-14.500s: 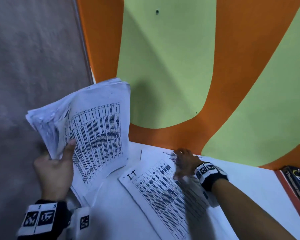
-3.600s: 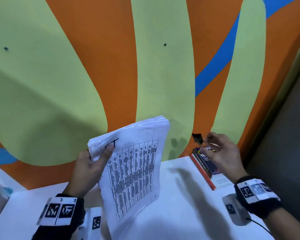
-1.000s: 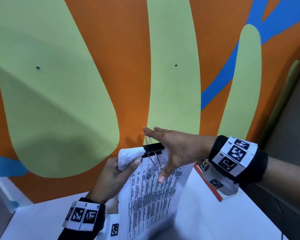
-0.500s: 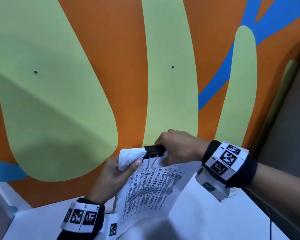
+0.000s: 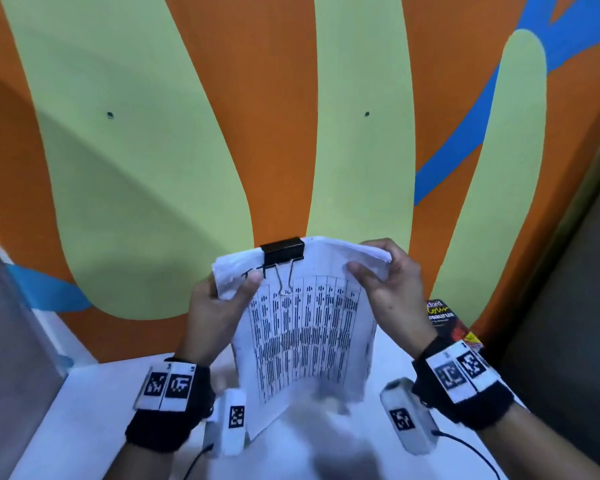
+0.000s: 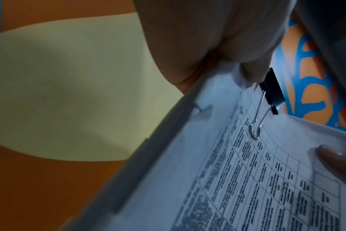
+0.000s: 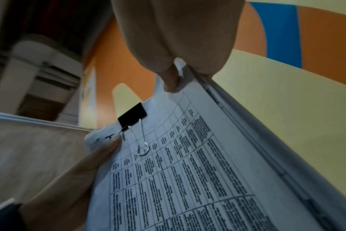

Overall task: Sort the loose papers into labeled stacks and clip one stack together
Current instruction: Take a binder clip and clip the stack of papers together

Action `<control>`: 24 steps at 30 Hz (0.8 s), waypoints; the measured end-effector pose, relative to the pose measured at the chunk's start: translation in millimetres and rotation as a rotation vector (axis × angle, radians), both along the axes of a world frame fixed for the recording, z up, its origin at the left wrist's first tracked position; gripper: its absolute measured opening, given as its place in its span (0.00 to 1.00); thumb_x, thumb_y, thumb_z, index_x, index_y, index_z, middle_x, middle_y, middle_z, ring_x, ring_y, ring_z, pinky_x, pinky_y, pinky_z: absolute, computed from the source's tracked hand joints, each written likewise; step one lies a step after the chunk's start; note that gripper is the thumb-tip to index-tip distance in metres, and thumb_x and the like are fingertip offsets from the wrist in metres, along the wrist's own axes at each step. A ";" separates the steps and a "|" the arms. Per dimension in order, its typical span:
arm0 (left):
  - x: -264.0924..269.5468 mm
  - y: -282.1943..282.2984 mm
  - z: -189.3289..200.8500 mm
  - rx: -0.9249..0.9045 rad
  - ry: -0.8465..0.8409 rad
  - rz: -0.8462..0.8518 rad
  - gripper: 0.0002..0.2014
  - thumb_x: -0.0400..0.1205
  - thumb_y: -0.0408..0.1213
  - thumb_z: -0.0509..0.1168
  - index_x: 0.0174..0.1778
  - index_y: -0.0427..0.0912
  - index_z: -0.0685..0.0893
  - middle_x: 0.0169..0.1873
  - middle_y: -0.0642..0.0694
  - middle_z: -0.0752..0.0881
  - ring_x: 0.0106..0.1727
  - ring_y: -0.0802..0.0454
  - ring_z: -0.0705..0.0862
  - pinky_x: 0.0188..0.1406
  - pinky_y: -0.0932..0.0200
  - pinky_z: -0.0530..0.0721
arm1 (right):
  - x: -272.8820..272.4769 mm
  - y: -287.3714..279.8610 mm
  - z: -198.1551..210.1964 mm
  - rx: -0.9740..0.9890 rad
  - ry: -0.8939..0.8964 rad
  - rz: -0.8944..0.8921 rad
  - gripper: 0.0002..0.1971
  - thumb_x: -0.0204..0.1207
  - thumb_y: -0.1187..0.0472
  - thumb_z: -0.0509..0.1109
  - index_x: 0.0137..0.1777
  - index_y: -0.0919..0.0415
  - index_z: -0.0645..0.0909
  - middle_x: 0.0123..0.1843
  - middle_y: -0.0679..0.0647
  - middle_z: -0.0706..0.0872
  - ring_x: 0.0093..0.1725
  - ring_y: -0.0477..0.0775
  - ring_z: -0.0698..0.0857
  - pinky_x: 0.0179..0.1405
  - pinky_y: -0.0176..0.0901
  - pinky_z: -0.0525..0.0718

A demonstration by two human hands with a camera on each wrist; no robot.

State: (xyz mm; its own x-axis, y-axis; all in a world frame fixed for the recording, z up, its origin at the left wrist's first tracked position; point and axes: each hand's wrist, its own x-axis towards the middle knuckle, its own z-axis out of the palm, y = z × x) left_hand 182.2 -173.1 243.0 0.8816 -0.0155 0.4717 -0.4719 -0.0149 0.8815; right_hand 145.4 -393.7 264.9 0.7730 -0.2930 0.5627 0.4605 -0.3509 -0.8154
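Thick stack of white printed papers [image 5: 309, 327] held upright above the white desk [image 5: 101, 427], black metal binder clip [image 5: 283, 252] clamped on its top edge. Left hand [image 5: 215, 313] pinching the top left corner, thumb on the front sheet just beside the clip. Right hand [image 5: 392, 292] pinching the top right corner.

A black metal binder clip [image 5: 282, 252] sat on the top edge of the printed paper stack [image 5: 305, 337], between the left hand [image 5: 219, 306] and right hand [image 5: 390, 289].
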 end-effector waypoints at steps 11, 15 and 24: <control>-29.8 12.6 -92.9 0.147 0.462 0.017 0.21 0.57 0.58 0.81 0.34 0.46 0.88 0.28 0.60 0.90 0.34 0.62 0.88 0.52 0.39 0.86 | -20.4 6.2 -132.9 0.049 0.362 0.087 0.23 0.79 0.74 0.64 0.61 0.42 0.72 0.58 0.45 0.86 0.60 0.46 0.86 0.65 0.52 0.82; -28.2 17.0 -79.6 0.091 0.374 0.065 0.15 0.64 0.49 0.81 0.37 0.43 0.87 0.32 0.55 0.90 0.36 0.57 0.88 0.46 0.51 0.84 | -20.2 5.2 -113.0 0.018 0.268 0.104 0.20 0.80 0.72 0.64 0.65 0.49 0.71 0.53 0.39 0.86 0.49 0.38 0.87 0.49 0.33 0.83; -36.1 13.8 -159.0 0.336 0.543 0.017 0.16 0.74 0.37 0.75 0.26 0.43 0.75 0.19 0.55 0.78 0.25 0.56 0.74 0.23 0.69 0.70 | -34.5 3.7 -178.7 -0.056 0.673 0.000 0.09 0.81 0.70 0.62 0.59 0.69 0.69 0.36 0.52 0.70 0.37 0.49 0.72 0.50 0.46 0.73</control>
